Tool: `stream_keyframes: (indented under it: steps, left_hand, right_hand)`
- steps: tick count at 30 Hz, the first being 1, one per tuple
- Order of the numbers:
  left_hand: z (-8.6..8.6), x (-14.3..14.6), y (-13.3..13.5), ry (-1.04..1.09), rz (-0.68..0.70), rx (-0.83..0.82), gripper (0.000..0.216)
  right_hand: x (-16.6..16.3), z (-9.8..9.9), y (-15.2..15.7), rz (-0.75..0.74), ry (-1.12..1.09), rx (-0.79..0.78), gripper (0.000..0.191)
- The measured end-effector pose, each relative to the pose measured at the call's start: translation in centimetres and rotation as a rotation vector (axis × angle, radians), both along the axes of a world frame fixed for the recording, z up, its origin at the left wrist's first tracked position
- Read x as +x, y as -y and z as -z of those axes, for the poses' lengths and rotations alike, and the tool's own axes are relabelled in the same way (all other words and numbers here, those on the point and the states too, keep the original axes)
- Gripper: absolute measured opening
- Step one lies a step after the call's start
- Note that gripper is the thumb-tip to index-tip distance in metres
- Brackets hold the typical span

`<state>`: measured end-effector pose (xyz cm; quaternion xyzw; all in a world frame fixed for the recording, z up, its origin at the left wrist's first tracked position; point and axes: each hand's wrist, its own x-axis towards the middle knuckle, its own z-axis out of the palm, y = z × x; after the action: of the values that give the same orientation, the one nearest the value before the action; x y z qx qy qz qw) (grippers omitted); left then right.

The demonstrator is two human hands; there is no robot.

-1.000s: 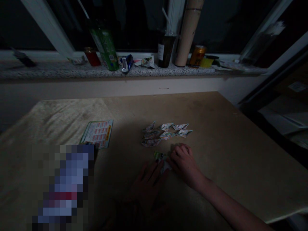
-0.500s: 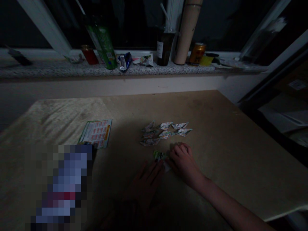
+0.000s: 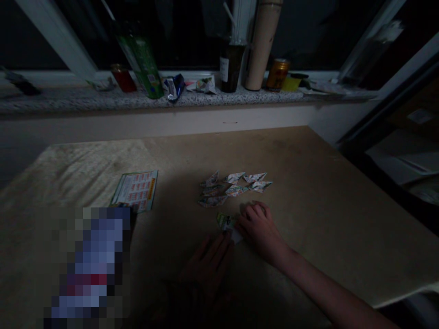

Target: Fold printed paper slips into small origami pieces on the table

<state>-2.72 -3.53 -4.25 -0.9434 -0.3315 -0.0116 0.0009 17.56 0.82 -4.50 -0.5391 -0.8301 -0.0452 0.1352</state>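
Note:
The scene is dim. A small printed paper piece point(image 3: 229, 225), green and white, lies on the tan table point(image 3: 308, 183) between my hands. My left hand point(image 3: 209, 267) rests flat with its fingers stretched out, the fingertips touching the paper's near edge. My right hand point(image 3: 259, 229) has curled fingers pressing down on the paper's right side. Just beyond them sits a cluster of several folded paper shapes point(image 3: 233, 188).
A printed sheet point(image 3: 135, 190) lies to the left, with a pixelated patch point(image 3: 91, 265) below it. The stone windowsill point(image 3: 85, 98) behind holds a green bottle point(image 3: 139, 57), red jar point(image 3: 121, 78), dark bottle point(image 3: 230, 64), cardboard tube point(image 3: 260, 43), gold can point(image 3: 277, 74) and wrappers point(image 3: 173, 87).
Both hands stay on the paper piece with only slight finger shifts. The view has tilted a little, so everything sits slightly lower left.

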Motion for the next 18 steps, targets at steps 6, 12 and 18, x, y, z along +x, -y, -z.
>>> stream_keyframes:
  steps: [6,12,18]
  left_hand:
    - [0.6,-0.3,0.0,0.034,0.011,-0.017,0.080]
    - [-0.3,0.2,0.3,-0.002,-0.043,-0.119,0.078]
    - [-1.6,0.7,0.2,0.010,-0.020,-0.158,0.072]
  right_hand:
    - [-0.1,-0.2,0.1,-0.011,0.011,-0.015,0.006]
    - [-0.2,-0.2,0.0,-0.005,0.009,-0.008,0.007]
    - [0.3,-0.3,1.3,-0.147,-0.064,0.131,0.015]
